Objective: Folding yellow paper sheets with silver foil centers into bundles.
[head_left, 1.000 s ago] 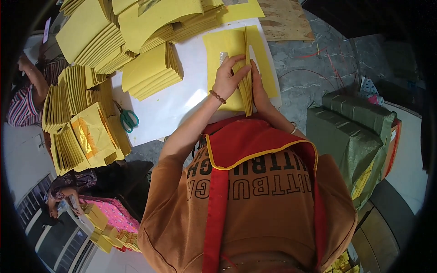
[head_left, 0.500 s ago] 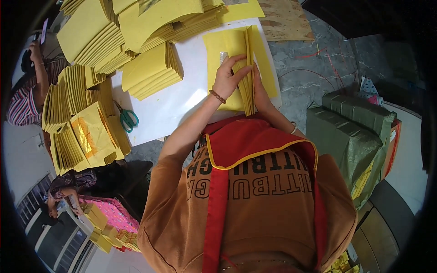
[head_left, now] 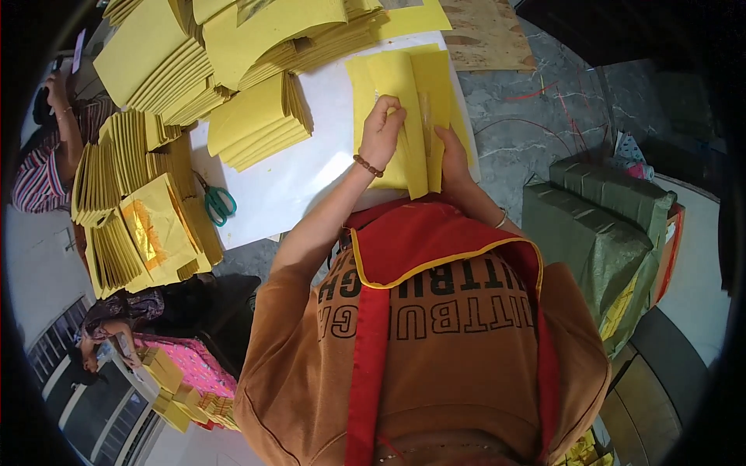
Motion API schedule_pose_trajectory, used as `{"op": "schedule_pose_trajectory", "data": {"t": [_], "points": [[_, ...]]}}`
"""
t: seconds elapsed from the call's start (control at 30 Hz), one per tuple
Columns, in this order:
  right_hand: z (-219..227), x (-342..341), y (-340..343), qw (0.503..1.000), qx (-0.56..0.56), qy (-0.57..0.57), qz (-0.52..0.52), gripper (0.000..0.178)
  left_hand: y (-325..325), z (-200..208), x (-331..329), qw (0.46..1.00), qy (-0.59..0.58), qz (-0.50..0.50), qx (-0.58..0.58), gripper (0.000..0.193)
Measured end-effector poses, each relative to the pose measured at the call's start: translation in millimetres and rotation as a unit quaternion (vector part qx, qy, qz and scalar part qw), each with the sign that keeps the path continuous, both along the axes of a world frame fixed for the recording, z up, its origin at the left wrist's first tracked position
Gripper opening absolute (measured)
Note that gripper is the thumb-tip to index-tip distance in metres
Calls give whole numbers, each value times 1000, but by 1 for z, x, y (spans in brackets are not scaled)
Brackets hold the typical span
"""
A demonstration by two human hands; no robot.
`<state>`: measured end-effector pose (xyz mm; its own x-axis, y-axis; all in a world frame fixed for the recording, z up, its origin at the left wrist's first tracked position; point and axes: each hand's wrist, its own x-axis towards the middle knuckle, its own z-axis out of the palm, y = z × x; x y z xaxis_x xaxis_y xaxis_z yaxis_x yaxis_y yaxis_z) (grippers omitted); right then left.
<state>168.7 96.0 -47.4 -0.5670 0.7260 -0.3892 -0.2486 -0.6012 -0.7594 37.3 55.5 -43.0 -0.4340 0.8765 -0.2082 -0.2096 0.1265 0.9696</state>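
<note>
Yellow paper sheets point(head_left: 396, 74) lie partly folded on the white tabletop in front of me, with a raised flap running lengthwise and a shiny strip beside it. My left hand point(head_left: 382, 128) is closed on the raised fold, fingers curled in; a brown bead bracelet circles that wrist. At the right edge of the same paper, my right hand point(head_left: 457, 159) pinches it, thumb on top and the other fingers mostly hidden underneath. More flat yellow paper shows under and beyond the fold.
Folded yellow paper stacks point(head_left: 260, 120) crowd the table's left and far side. Green-handled scissors point(head_left: 220, 206) lie near its left edge. Large green wrapped bundles point(head_left: 590, 233) stand at right. Two other people point(head_left: 47, 175) are at left, one beside a pink cloth point(head_left: 190, 361).
The paper's upright folded layers have opened out and leaned over, uncovering the shiny strip. My left fingers have curled closed, and my right hand has shifted slightly right.
</note>
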Motion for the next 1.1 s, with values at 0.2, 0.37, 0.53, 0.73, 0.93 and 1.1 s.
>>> {"op": "schedule_pose_trajectory", "data": {"t": [0.2, 0.37, 0.53, 0.73, 0.93, 1.1], "points": [[10, -1, 7, 998, -42, -33, -39, 28, -1, -12, -8, 997, -61, 35, 38, 5], [0, 11, 17, 998, -5, -60, -10, 27, 3, -12, -7, 985, -126, 82, 81, 4], [-2, 9, 15, 998, 44, -45, -3, 30, 0, -10, -5, 993, -87, 62, 51, 2], [2, 8, 16, 999, 4, -33, -27, 35, 2, -12, -3, 993, -75, 63, 61, 3], [1, 5, 12, 986, 95, -79, -112, 43, 2, -12, -2, 994, -66, 55, 71, 4], [6, 13, 22, 982, 154, -102, -49, 43, 3, -14, -1, 993, -51, 63, 84, 10]]}}
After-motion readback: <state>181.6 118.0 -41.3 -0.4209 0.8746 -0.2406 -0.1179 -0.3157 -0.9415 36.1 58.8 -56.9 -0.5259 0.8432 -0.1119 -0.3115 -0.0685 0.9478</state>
